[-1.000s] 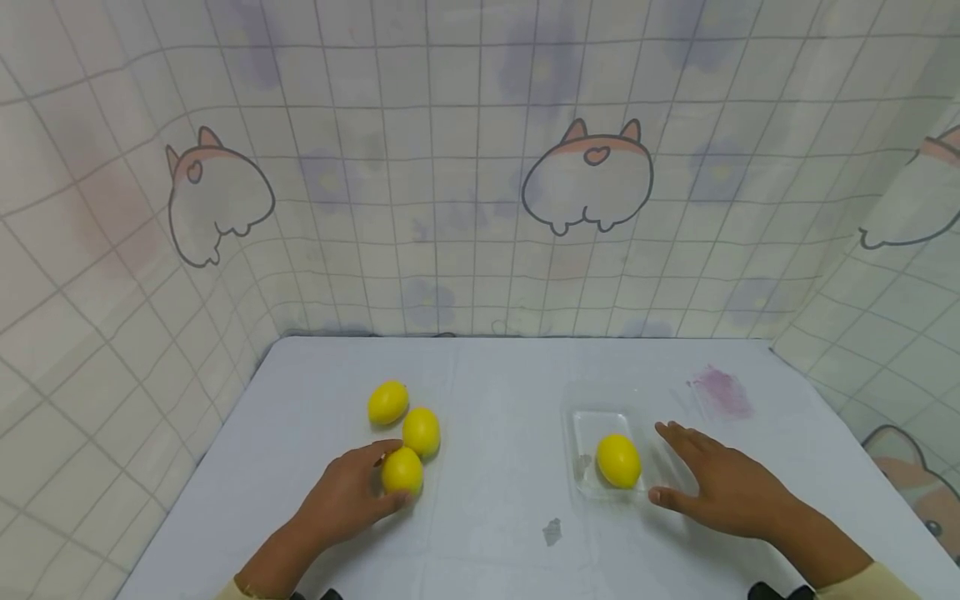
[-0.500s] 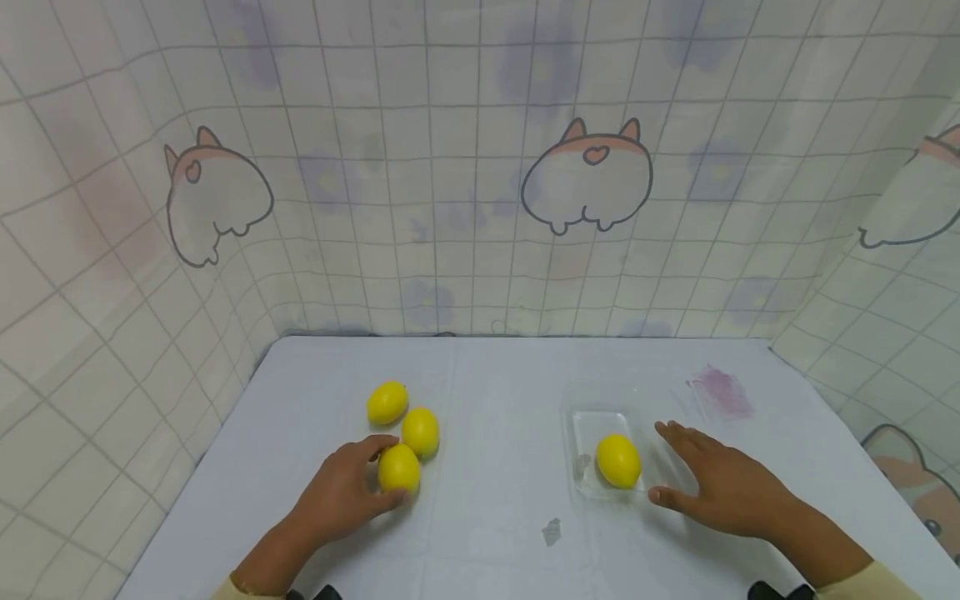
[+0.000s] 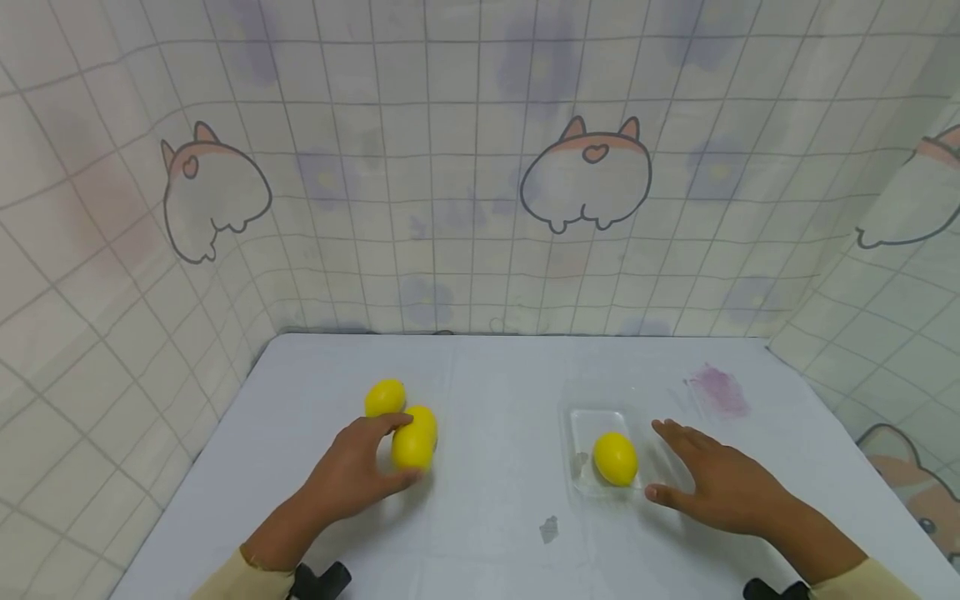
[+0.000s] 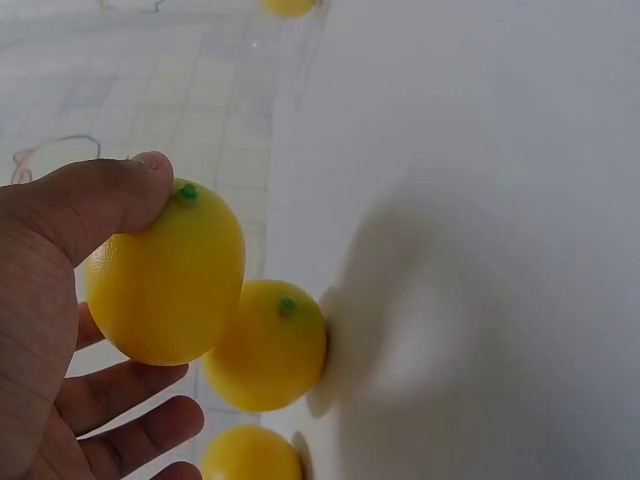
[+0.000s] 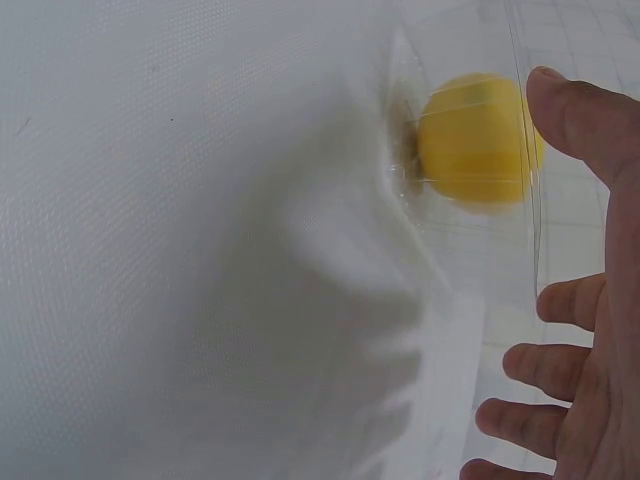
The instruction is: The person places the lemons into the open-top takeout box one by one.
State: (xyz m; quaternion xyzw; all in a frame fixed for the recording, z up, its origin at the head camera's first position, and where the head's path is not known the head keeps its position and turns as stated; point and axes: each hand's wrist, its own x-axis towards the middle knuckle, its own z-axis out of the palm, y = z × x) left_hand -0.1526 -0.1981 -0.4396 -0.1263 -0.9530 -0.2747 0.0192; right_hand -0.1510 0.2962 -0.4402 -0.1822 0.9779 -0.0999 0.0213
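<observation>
My left hand (image 3: 352, 467) pinches a yellow lemon (image 3: 412, 452) between thumb and fingers. In the left wrist view this lemon (image 4: 170, 280), with a green stem spot, is raised off the table. Behind it sits a second lemon (image 3: 426, 418), partly covered in the head view. A third lemon (image 3: 384, 396) lies farther back. On the right, a clear plastic box (image 3: 587, 423) contains one lemon (image 3: 616, 459). My right hand (image 3: 720, 483) is beside the box, fingers extended and holding nothing. Its thumb is near the rim in the right wrist view; contact cannot be told.
A white cover lies over the table (image 3: 495, 517). It carries a pink stain (image 3: 720, 390) at the back right and a grey patch (image 3: 549, 529) in front of the box. Grid-patterned curtain (image 3: 450, 183) encloses the back and sides.
My left hand has lifted its lemon and moved it slightly right and away from me, so it now overlaps the lemon behind. My right hand and the box stay put.
</observation>
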